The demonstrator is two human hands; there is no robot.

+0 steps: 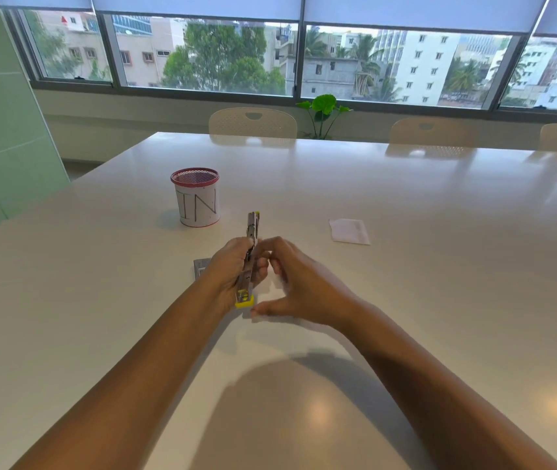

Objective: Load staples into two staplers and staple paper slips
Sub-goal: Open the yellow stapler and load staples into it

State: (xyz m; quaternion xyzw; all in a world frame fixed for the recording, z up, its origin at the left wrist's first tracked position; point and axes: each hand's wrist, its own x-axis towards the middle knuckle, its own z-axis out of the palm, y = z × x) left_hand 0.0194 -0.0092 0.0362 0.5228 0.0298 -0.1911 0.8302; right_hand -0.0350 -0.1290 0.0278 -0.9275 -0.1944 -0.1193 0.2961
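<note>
My left hand (227, 269) grips a yellow and metal stapler (252, 232) held open and stretched out lengthwise, its yellow end (244, 300) near the table. My right hand (299, 283) is just to the right of it, fingertips curled toward the stapler's middle, thumb stretched out low over the table. Whether it pinches staples I cannot tell. A small grey staple box (201, 266) lies on the table, partly hidden behind my left hand. A white paper slip (350, 231) lies to the right.
A red mesh cup (196, 198) with a white label marked "IN" stands behind the stapler. The white table (405, 300) stretches far right and toward me. Beige chairs (252, 123) line its far edge, with a green plant (323, 110) by the window.
</note>
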